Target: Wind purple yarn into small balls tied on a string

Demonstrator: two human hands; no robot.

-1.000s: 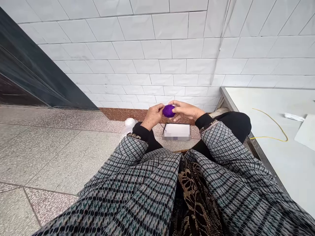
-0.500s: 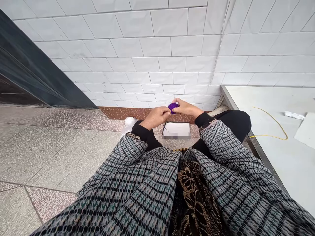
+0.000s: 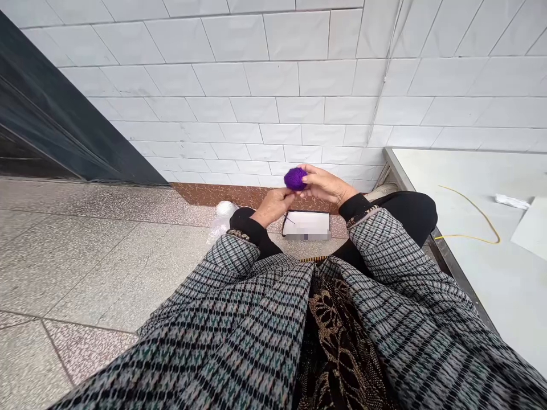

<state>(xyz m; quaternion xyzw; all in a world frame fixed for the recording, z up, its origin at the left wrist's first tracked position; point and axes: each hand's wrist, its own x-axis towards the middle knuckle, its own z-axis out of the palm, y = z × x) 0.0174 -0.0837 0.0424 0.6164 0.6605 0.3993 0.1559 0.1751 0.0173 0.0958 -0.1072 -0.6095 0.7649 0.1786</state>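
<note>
A small purple ball of yarn (image 3: pixel 294 179) is held up in front of my knees. My right hand (image 3: pixel 322 184) grips it from the right, thumb and fingers closed on its side. Just below and to the left of the ball is my left hand (image 3: pixel 273 205), its fingers pinched together close to the right fingertips. What the left fingers pinch is too small to make out. Beneath the hands, a shallow white box with a dark rim (image 3: pixel 306 224) lies on the floor.
A white ball in clear plastic (image 3: pixel 225 209) sits on the floor by my left knee. On my right stands a white table (image 3: pixel 474 296) with a metal edge, a yellow cord (image 3: pixel 478 210) and a crumpled white piece (image 3: pixel 511 201) on it. A tiled wall (image 3: pixel 239 108) rises ahead.
The purple ball has shifted left and slightly up, turned by my right hand, and shows more of itself. My left hand has moved a little right, under the ball.
</note>
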